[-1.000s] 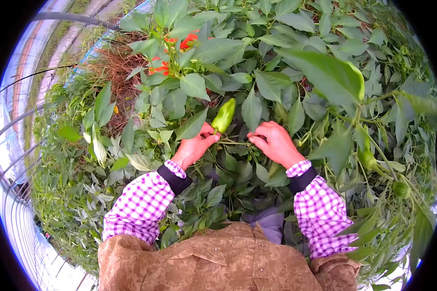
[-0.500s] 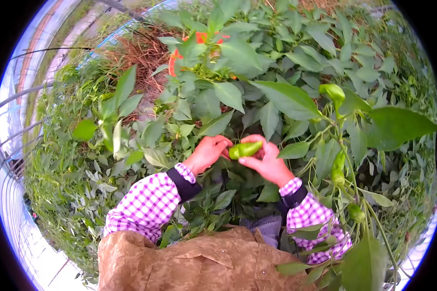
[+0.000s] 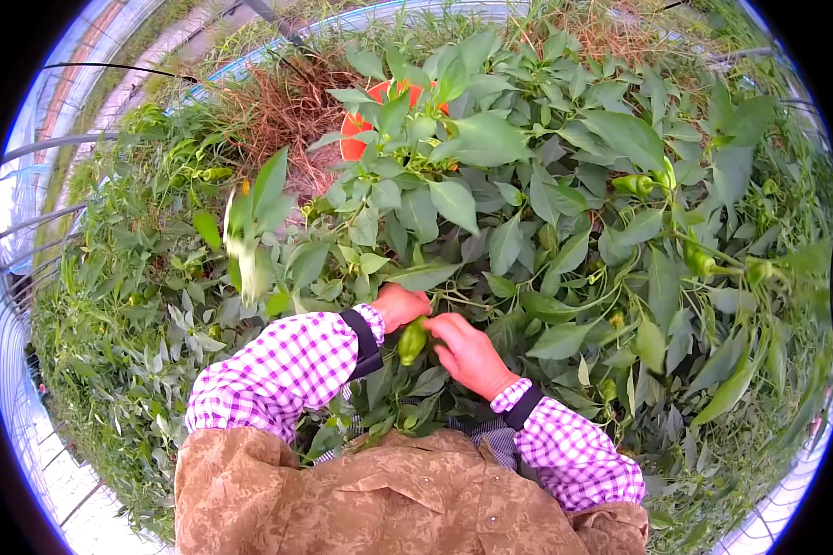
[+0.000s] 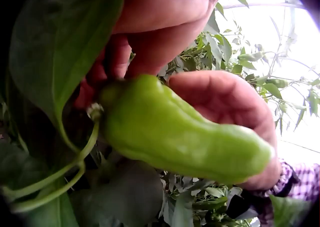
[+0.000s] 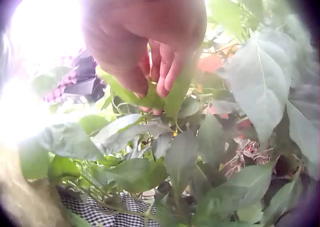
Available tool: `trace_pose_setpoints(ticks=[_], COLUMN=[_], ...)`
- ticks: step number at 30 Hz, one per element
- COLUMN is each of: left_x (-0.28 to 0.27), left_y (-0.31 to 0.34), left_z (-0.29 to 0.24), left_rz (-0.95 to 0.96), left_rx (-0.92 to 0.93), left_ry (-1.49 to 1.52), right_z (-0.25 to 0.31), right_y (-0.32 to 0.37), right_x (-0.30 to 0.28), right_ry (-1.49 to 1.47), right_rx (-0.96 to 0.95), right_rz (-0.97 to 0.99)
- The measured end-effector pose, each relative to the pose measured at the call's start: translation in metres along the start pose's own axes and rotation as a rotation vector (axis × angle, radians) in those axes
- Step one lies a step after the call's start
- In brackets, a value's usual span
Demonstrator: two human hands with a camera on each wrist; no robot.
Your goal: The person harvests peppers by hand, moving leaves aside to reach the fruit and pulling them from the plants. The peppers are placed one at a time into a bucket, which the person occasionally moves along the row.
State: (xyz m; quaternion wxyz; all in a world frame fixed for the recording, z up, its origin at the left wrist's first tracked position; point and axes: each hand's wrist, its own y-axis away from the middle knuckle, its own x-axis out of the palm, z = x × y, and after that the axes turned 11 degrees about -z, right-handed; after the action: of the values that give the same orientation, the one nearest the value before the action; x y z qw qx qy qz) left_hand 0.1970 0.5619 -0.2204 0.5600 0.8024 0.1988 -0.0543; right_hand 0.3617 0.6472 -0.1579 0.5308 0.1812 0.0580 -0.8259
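A light green pepper (image 3: 412,343) hangs tip down between the two hands in the head view. My left hand (image 3: 401,306) holds it at the stem end, its fingers partly hidden behind the pepper. From the other side, my right hand (image 3: 474,357) pinches near the top of the fruit with thumb and fingertips. Close up in the left wrist view, the pepper (image 4: 175,132) looks smooth, its stem end under the left fingers, with forked green stems (image 4: 65,177) beside it. The right wrist view shows the right thumb and fingers (image 5: 165,69) bent down at the green fruit.
Dense pepper plants surround both hands, with more green peppers (image 3: 633,184) hanging on the right. An orange-red container (image 3: 353,139) shows through leaves ahead. Dry brown grass (image 3: 287,120) lies at the far left, and curved hoops (image 3: 60,146) line the left edge.
The pepper has turned from tip up to tip down and come nearer the body. The right hand has moved from a nearby stem onto the pepper, while the left stays at its stem end.
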Motion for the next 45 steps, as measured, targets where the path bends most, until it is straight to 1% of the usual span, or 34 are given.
trace_pose_setpoints(ticks=[1,3,4,5,7,8,11,12,14,15,17,18,19,20,21,22,23,25,27,29,30,31,32,33,34,35,37,38,40,41,42,43,44,45], left_x=[0.001,0.005,0.006,0.007,0.009,0.007,0.005,0.003,-0.002,-0.005,-0.016,-0.030,-0.047,-0.067,-0.089,-0.116,-0.140,-0.189,-0.222,-0.244,-0.247,-0.246,-0.242,-0.234,-0.226,-0.213,-0.188,-0.178,-0.157,-0.149,-0.146,-0.128,-0.110,-0.088], left_y=[0.000,0.001,0.005,0.008,0.010,0.012,0.016,0.018,0.022,0.021,0.036,0.052,0.074,0.081,0.089,0.094,0.087,0.069,0.041,-0.003,-0.025,-0.051,-0.077,-0.084,-0.086,-0.089,-0.073,-0.063,-0.044,-0.042,-0.068,-0.062,-0.050,-0.078], left_z=[0.005,0.012,0.010,0.009,0.003,0.002,-0.004,-0.009,-0.019,-0.025,-0.036,-0.050,-0.068,-0.077,-0.087,-0.100,-0.103,-0.111,-0.115,-0.116,-0.115,-0.109,-0.103,-0.111,-0.112,-0.113,-0.136,-0.152,-0.183,-0.196,-0.207,-0.220,-0.222,-0.216], left_rz=[0.000,-0.138,-0.164,-0.160,-0.185,-0.131,-0.136,-0.144,-0.012,-0.023,0.245,0.362,0.336,0.328,0.269,0.136,-0.027,-0.425,-0.658,-0.852,-0.905,-0.886,-0.980,-1.066,-1.029,-1.006,-1.043,-1.032,-0.692,-0.620,-0.490,-0.222,-0.117,-0.256], left_rx=[0.002,0.229,0.246,0.248,0.290,0.335,0.386,0.392,0.328,0.328,0.317,0.441,0.494,0.593,0.668,0.630,0.719,0.640,0.649,0.627,0.628,0.635,0.637,0.642,0.566,0.595,0.682,0.689,0.825,0.831,0.670,0.900,0.703,0.751], left_ry=[0.002,0.137,0.138,0.138,0.004,-0.030,-0.196,-0.194,-0.289,-0.287,-0.170,-0.181,-0.164,-0.082,0.158,0.229,0.356,0.503,0.614,0.562,0.559,0.558,0.346,0.131,-0.093,-0.135,-0.007,-0.006,0.308,0.170,-0.058,0.064,0.133,-0.078], right_z=[-0.007,-0.023,-0.033,-0.041,-0.052,-0.056,-0.055,-0.054,-0.054,-0.060,-0.069,-0.073,-0.074,-0.070,-0.066,-0.066,-0.066,-0.066,-0.063,-0.070,-0.071,-0.070,-0.066,-0.062,-0.061,-0.061,-0.061,-0.062,-0.057,-0.056,-0.055,-0.055,-0.056,-0.057], right_y=[-0.002,-0.009,-0.015,-0.018,-0.029,-0.032,-0.036,-0.036,-0.033,-0.035,-0.033,-0.034,-0.036,-0.035,-0.036,-0.034,-0.031,-0.024,-0.019,-0.017,-0.017,-0.016,-0.017,-0.020,-0.020,-0.021,-0.021,-0.021,-0.022,-0.021,-0.020,-0.020,-0.020,-0.020], right_x=[0.001,0.003,0.005,0.009,0.018,0.023,0.023,0.022,0.017,0.014,0.009,0.010,0.011,0.009,0.007,0.006,0.005,0.005,0.006,0.012,0.015,0.016,0.014,0.012,0.012,0.011,0.010,0.011,0.009,0.009,0.011,0.012,0.011,0.011], right_ry=[0.002,-0.096,0.009,0.012,0.151,0.185,0.240,0.243,0.309,0.306,0.458,0.383,0.356,0.361,0.364,0.362,0.384,0.369,0.352,0.324,0.312,0.304,0.325,0.322,0.314,0.306,0.313,0.317,0.324,0.327,0.355,0.383,0.385,0.389], right_rx=[-0.001,0.200,0.105,0.107,0.050,0.082,0.124,0.114,0.070,0.059,0.065,0.068,0.082,0.067,0.046,0.065,0.086,0.067,0.117,0.100,0.092,0.091,0.115,0.123,0.126,0.126,0.137,0.107,0.085,0.086,0.085,0.083,0.083,0.078], right_rz=[0.000,-0.196,-0.250,-0.252,-0.252,-0.198,-0.168,-0.170,-0.119,-0.118,-0.072,-0.167,-0.190,-0.189,-0.189,-0.166,-0.127,-0.157,-0.130,-0.146,-0.152,-0.161,-0.149,-0.144,-0.155,-0.163,-0.166,-0.163,-0.131,-0.130,-0.113,-0.096,-0.065,-0.063])
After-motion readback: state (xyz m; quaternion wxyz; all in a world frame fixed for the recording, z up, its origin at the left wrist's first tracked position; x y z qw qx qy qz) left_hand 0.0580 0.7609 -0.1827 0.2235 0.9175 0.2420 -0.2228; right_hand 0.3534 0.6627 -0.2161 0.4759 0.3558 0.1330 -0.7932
